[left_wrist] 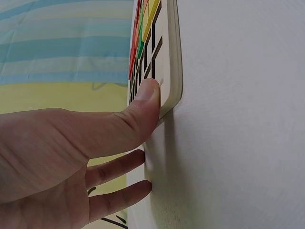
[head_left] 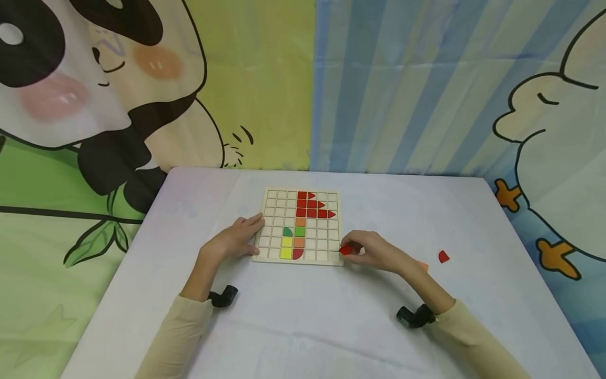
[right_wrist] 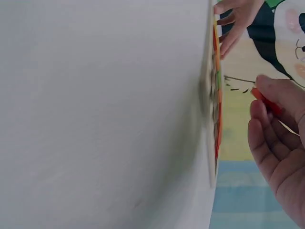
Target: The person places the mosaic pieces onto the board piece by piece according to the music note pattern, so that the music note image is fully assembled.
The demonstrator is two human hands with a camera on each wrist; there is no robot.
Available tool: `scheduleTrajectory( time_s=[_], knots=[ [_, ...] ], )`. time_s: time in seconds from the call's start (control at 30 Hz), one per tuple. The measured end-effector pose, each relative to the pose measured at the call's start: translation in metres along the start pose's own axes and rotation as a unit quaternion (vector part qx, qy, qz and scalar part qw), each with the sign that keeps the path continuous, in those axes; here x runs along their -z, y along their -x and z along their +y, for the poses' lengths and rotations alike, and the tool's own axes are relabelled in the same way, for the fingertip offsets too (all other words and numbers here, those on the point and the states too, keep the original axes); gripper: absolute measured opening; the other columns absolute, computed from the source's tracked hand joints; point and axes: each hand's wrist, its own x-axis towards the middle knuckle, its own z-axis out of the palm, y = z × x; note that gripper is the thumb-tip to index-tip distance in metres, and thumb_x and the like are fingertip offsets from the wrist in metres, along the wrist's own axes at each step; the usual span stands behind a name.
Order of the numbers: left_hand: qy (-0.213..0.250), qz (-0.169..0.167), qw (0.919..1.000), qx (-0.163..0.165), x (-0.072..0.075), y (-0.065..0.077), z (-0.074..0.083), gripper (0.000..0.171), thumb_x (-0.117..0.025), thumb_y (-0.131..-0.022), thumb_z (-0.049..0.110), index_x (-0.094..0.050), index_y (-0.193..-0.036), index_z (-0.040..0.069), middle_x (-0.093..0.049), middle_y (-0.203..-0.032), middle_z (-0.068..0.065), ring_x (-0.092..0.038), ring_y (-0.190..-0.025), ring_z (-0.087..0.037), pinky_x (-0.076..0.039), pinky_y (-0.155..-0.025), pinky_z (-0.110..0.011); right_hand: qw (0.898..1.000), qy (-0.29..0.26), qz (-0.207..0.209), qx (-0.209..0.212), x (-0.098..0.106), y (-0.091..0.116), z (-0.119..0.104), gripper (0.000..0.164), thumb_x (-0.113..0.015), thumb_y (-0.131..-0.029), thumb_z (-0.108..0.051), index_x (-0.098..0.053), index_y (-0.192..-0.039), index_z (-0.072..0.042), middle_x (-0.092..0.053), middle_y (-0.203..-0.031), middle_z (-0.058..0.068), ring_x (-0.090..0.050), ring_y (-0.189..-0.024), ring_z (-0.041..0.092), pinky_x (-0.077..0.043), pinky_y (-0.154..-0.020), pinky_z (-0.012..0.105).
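Observation:
A wooden grid board [head_left: 322, 239] lies on the table with flat coloured pieces in some squares. Red squares [head_left: 311, 212] with pointed ends fill three rows at its upper right; below them are orange, green, yellow and dark red pieces. My left hand [head_left: 236, 237] rests at the board's left side, fingers spread, its thumb [left_wrist: 148, 93] touching the near corner in the left wrist view. By the board's lower right edge, my right hand [head_left: 374, 250] pinches a small red piece [right_wrist: 268, 101] between thumb and fingers, apart from the board in the right wrist view.
A loose red piece [head_left: 443, 256] lies on the white table [head_left: 303, 326] to the right. Beside the right forearm an orange piece [head_left: 423, 266] is partly covered. Cartoon-printed cloth [head_left: 265, 79] hangs behind the table. Each wrist carries a black camera [head_left: 415, 317].

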Motion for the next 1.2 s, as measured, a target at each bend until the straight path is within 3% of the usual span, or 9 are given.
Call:
scheduleTrajectory(
  time_s=[0.27, 0.53, 0.77, 0.97, 1.2],
  knots=[
    [-0.009, -0.003, 1.0000, -0.001, -0.001, -0.001, -0.003, 0.084, -0.071, -0.087, 0.027, -0.023, -0.155, 0.012, -0.014, -0.165, -0.005, -0.028, -0.144, -0.029, -0.040, -0.108, -0.048, 0.995, -0.075, 0.015, 0.057, -0.006, -0.024, -0.014, 0.031, -0.066, -0.091, -0.009, -0.065, -0.121, -0.002, -0.069, -0.103, 0.003, -0.057, -0.081, 0.004, -0.053, -0.072, 0.020],
    [-0.011, 0.001, 0.9999, -0.003, -0.001, -0.001, -0.004, 0.084, -0.071, -0.086, 0.026, -0.025, -0.155, 0.012, -0.015, -0.165, -0.005, -0.028, -0.143, -0.029, -0.041, -0.107, -0.048, 0.990, -0.107, 0.033, 0.086, -0.016, -0.057, -0.039, 0.038, -0.059, -0.095, -0.008, -0.058, -0.133, -0.003, -0.066, -0.099, 0.005, -0.053, -0.081, 0.008, -0.050, -0.072, 0.020],
    [-0.010, 0.001, 1.0000, 0.003, -0.001, -0.001, -0.002, 0.084, -0.072, -0.086, 0.027, -0.025, -0.155, 0.013, -0.016, -0.164, -0.004, -0.028, -0.144, -0.029, -0.040, -0.108, -0.048, 0.983, -0.167, 0.043, 0.067, -0.019, -0.084, -0.064, 0.027, -0.063, -0.092, -0.006, -0.053, -0.117, -0.003, -0.063, -0.101, 0.009, -0.059, -0.084, 0.013, -0.054, -0.075, 0.021],
    [-0.002, 0.002, 1.0000, 0.005, -0.001, 0.000, -0.003, 0.085, -0.073, -0.085, 0.028, -0.025, -0.155, 0.014, -0.017, -0.164, -0.003, -0.030, -0.143, -0.029, -0.041, -0.108, -0.051, 0.987, -0.129, 0.035, 0.092, -0.029, -0.108, -0.071, 0.025, -0.059, -0.093, -0.006, -0.062, -0.117, -0.002, -0.066, -0.097, 0.007, -0.059, -0.084, 0.012, -0.054, -0.077, 0.021],
    [-0.011, -0.001, 0.9999, -0.005, 0.001, 0.000, -0.003, 0.084, -0.071, -0.087, 0.029, -0.025, -0.155, 0.014, -0.016, -0.164, -0.004, -0.028, -0.144, -0.030, -0.041, -0.108, -0.052, 0.993, -0.089, -0.010, 0.076, -0.045, -0.123, -0.066, 0.024, -0.059, -0.094, -0.009, -0.067, -0.117, -0.006, -0.068, -0.101, 0.005, -0.058, -0.084, 0.010, -0.052, -0.077, 0.019]
  ],
)
